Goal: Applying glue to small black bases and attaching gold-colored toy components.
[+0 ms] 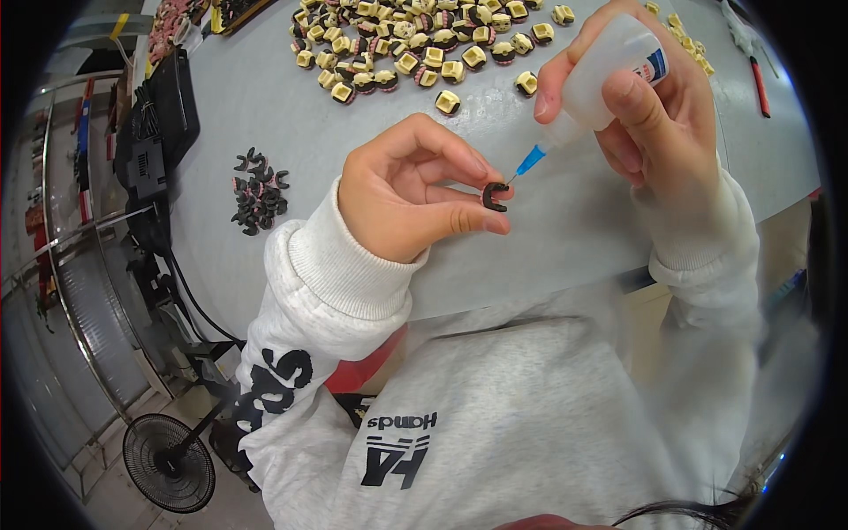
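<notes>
Head view: the left hand pinches a small dark curved piece between thumb and fingers, holding it above the near part of the grey table. The right hand is clamped around a translucent squeeze bottle, tilted so its blue needle tip points down and left at the piece's upper end; whether the needle touches it cannot be told. The bottle's wall is cloudy, with a label near its base, and how full it is cannot be made out.

Left of the left hand, a loose pile of similar dark pieces, some showing pink, lies directly on the table. Farther off, many cream-and-dark pieces are spread about, several with a squarish hollow facing up. More cream pieces lie at the far right, near a red-handled tool. At the far left, pink pieces are heaped; their holder is unclear.
</notes>
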`<state>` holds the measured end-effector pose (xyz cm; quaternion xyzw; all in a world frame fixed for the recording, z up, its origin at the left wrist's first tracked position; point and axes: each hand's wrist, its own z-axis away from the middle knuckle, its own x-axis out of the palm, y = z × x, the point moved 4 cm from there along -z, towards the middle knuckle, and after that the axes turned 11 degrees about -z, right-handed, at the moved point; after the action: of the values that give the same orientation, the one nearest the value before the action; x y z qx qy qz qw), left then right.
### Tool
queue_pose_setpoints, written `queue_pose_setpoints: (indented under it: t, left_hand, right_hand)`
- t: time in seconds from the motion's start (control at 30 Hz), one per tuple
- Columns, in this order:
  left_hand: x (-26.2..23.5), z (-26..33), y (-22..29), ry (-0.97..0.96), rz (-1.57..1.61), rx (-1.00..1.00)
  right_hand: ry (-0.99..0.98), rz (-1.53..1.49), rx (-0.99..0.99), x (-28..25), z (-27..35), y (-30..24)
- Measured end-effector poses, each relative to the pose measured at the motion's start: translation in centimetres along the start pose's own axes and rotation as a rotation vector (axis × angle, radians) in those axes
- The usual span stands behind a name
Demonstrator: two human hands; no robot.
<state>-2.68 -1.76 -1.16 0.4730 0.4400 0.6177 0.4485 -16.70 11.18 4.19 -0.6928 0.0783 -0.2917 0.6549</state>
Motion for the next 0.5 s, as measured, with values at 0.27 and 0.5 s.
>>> queue_pose_setpoints:
  t: [0.27, 0.5]
  left_hand:
    - [-0.1, -0.1, 0.0, 0.013, 0.003, 0.015]
    - [-0.3, 0.0, -0.1, 0.003, 0.009, 0.049]
  right_hand:
    - [-0.019, 0.006, -0.066, -0.9, -0.2, 0.5]
    - [0.057, -0.101, -0.367, -2.7, -0.7, 0.0]
